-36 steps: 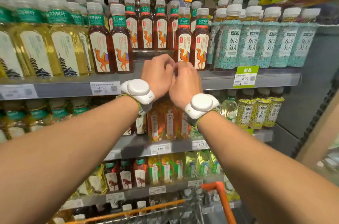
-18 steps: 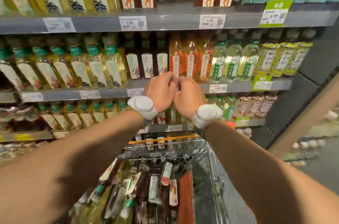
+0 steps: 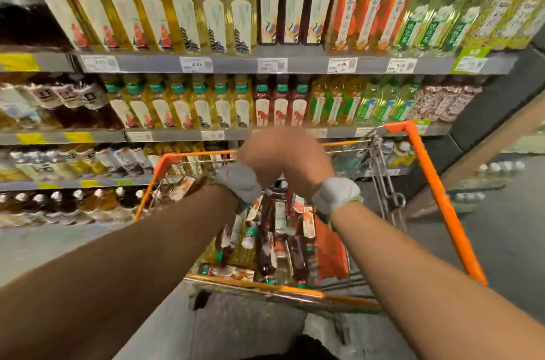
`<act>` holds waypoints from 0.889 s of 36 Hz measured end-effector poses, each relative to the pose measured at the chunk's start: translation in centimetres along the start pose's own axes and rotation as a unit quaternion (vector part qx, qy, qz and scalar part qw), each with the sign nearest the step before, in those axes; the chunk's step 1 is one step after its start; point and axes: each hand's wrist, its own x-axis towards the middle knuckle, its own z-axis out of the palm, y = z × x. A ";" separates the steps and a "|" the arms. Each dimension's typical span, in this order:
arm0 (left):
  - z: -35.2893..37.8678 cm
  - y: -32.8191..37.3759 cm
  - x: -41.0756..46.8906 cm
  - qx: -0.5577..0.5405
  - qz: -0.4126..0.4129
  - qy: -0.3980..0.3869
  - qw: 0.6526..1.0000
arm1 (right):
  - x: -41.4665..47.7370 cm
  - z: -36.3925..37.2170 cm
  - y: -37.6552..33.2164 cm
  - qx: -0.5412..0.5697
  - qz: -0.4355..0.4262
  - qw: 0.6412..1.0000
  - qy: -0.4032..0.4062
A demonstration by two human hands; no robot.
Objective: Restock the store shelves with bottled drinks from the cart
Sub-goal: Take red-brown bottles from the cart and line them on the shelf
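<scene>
Head view: the left hand [image 3: 259, 153] and right hand [image 3: 308, 160] were held side by side, touching, backs toward the camera, over the far half of the cart [image 3: 442, 206]. Blur and the angle hid the fingers, so I cannot tell whether either hand was open, closed or holding anything. The bottles [image 3: 280, 238] lay on their sides in a heap in the cart, below and nearer than the hands, probably dumped loose for hauling. On the shelves [image 3: 236, 65] beyond, drinks stood upright in rows, labels forward for shoppers.
</scene>
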 end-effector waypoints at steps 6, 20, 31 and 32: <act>0.9 -4.6 -4.3 0.016 -0.004 -0.085 0.996 | -3.5 5.3 -0.8 -0.043 0.044 0.996 -0.069; 3.5 -8.9 -6.6 0.040 -0.077 -0.112 0.990 | -4.8 9.5 0.9 -0.037 0.080 0.992 -0.092; 4.1 -12.7 -4.1 0.096 -0.161 -0.168 0.968 | -0.2 14.3 4.3 0.033 0.078 0.988 -0.128; 4.4 -12.7 -4.3 0.093 -0.170 -0.165 0.967 | -0.3 14.4 4.8 0.036 0.081 0.988 -0.130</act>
